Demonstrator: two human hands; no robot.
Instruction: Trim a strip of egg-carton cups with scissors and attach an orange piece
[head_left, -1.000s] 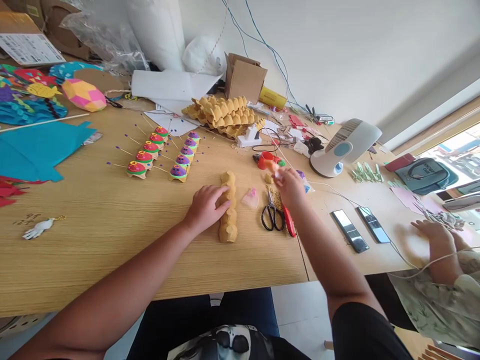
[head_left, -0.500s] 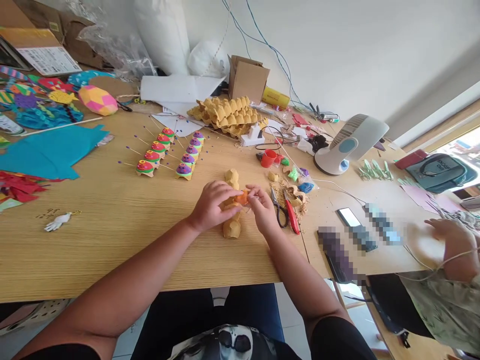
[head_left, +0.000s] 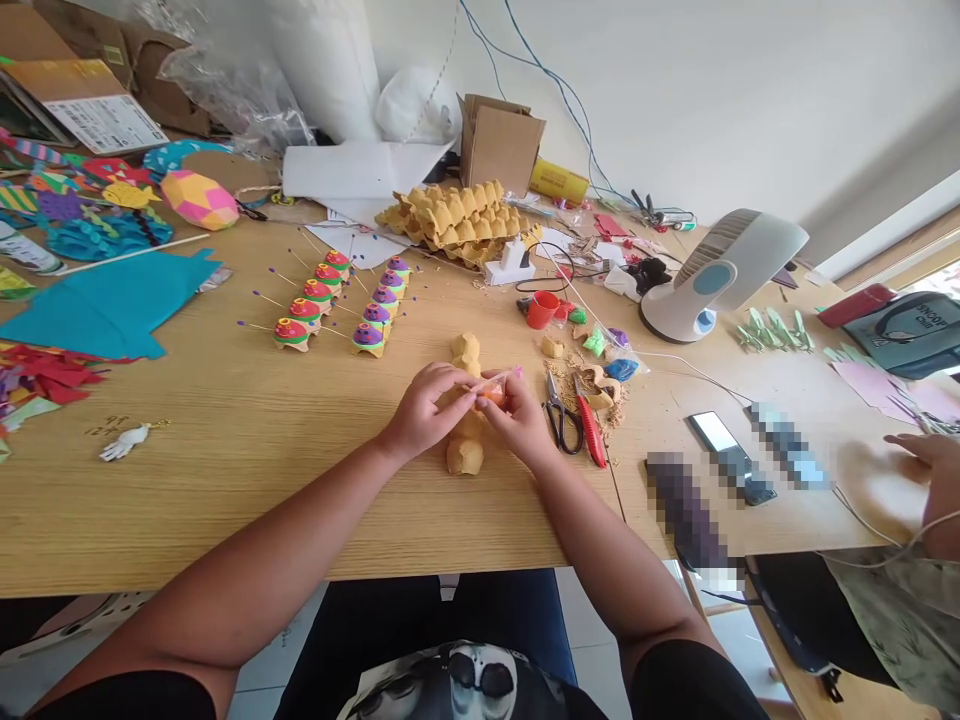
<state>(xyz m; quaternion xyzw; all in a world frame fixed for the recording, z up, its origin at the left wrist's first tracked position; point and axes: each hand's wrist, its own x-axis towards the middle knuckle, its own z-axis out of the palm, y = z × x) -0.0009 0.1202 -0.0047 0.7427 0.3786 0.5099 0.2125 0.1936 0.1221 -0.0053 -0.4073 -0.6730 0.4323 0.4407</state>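
Between the fingertips of both hands is a small clear packet of orange clay-like material (head_left: 493, 394). My left hand (head_left: 424, 414) is closed in a pinch at the packet's left side. Its right side is gripped by my right hand (head_left: 523, 425), whose fingers curl behind it. Beneath them lies a yellowish egg-carton strip (head_left: 465, 458), its middle hidden by the hands. Black-handled scissors (head_left: 561, 418) and a red utility knife (head_left: 591, 428) lie just right of my right hand. Farther left stand a red-and-green row of decorated carton cups (head_left: 305, 308) and a purple row (head_left: 379, 310).
Egg cartons (head_left: 457, 225) are stacked at the back beside a white power strip (head_left: 510, 265). Carton scraps, a red cup (head_left: 542, 309) and clay packets lie right of centre. A white fan (head_left: 709, 285) stands beyond. Phones (head_left: 731, 458) and another person's hand (head_left: 930, 455) are at right.
Both hands have turned the orange packet, and its clear, pink-tipped end now shows above my right fingers. The camera view has shifted slightly.
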